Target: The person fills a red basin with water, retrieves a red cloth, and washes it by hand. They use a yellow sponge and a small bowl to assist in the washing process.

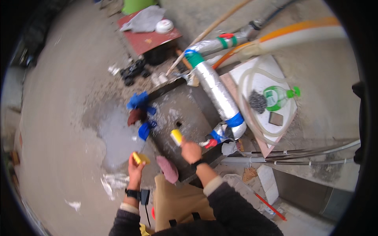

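My left hand [135, 169] is raised beside the sink, with its fingers around a yellow sponge [141, 158]. Over the concrete sink basin [192, 109], my right hand [191, 151] grips a small yellow-and-white block [176, 137]; blur hides whether it is a brush or a sponge. The drain hole [178, 123] lies just beyond that block. Draped on the rim between my hands is a pink cloth [167, 169]. Blue cloth [138, 101] and a dark red cloth [136, 116] hang over the left rim. To the right of my right hand is a red-handled tap [211, 143].
A foil-wrapped pipe [217, 91] crosses above the sink's right side. On a white board [260, 66] rest a coiled clear hose [242, 91], a steel scourer [257, 102] and a green soap bottle [274, 98]. A black toy car [133, 72] stands beyond. Wet floor [118, 141] lies left.
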Motion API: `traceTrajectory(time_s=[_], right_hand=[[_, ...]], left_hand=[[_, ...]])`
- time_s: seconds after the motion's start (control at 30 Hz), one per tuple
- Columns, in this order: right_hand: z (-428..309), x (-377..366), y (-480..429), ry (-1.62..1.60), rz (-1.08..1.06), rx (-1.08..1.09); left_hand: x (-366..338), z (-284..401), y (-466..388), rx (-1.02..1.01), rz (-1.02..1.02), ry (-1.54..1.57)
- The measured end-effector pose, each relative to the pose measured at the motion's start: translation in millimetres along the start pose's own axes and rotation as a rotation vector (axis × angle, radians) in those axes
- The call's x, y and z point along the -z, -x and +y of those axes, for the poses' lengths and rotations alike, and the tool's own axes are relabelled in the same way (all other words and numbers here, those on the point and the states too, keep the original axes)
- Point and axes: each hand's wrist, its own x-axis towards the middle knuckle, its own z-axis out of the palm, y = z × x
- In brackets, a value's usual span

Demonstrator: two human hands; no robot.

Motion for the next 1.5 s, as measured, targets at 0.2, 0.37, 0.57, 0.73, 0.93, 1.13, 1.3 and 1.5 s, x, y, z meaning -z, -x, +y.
traceTrajectory(time_s=[0.2, 0.37, 0.57, 0.73, 0.93, 1.13, 1.3, 1.5], right_hand=[[11, 1, 26, -1.141, -0.180, 0.185], [51, 30, 52, -0.375, -0.045, 0.108], [123, 117, 121, -1.472, -0.025, 0.108], [225, 165, 138, -1.456, 0.724, -0.194], [353, 185, 89, -1.221, 1.044, -0.412], [390, 193, 71, -0.489, 0.861, -0.296], [337, 233, 130, -0.673, 0.816, -0.112], [286, 200, 207, -1.323, 0.198, 0.023]], left_hand=[[-10, -6, -7, 0.099, -0.013, 0.043], [-48, -14, -18, 0.108, -0.157, -0.218], [-98, -20, -24, 0.182, -0.252, -0.214], [-129, -31, -18, 0.221, -0.261, -0.194], [-154, -20, 13, 0.284, -0.149, -0.206], [-174, 14, 45, 0.240, -0.122, -0.216], [-166, 103, 39, 0.228, -0.332, -0.034], [-176, 122, -24, 0.068, -0.300, 0.102]])
